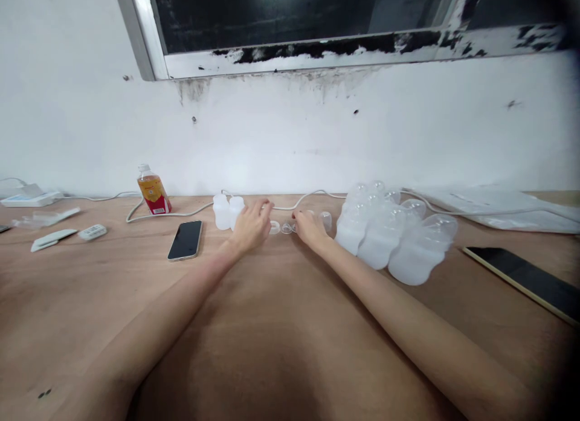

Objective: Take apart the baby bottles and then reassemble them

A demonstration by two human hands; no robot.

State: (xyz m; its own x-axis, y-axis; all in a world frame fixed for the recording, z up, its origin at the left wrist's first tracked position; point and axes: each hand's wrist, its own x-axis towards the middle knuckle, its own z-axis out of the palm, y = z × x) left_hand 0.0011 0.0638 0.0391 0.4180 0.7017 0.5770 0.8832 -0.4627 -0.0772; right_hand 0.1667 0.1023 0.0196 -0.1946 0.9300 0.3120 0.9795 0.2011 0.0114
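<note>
My left hand (254, 224) is at the far part of the table, its fingers stretched forward and a little apart. Just left of it stand two frosted white bottles (222, 212) without caps, the nearer side of one hidden by the hand. Between my hands lie a pale ring (274, 228) and a small clear dome-shaped piece (286, 228). My right hand (310, 226) is curled down over more small clear pieces, fingertips together; what they hold is hidden. Beyond it shows a clear cap (325, 219). A cluster of several frosted bottles with clear domed tops (378, 231) stands to the right.
A phone (185, 240) lies left of my left arm, with a drink bottle (154, 190) behind it. A white cable (190, 214) runs along the wall. A tablet-like device (521, 279) and a plastic bag (493, 209) are at right. Small white items (93, 232) lie far left.
</note>
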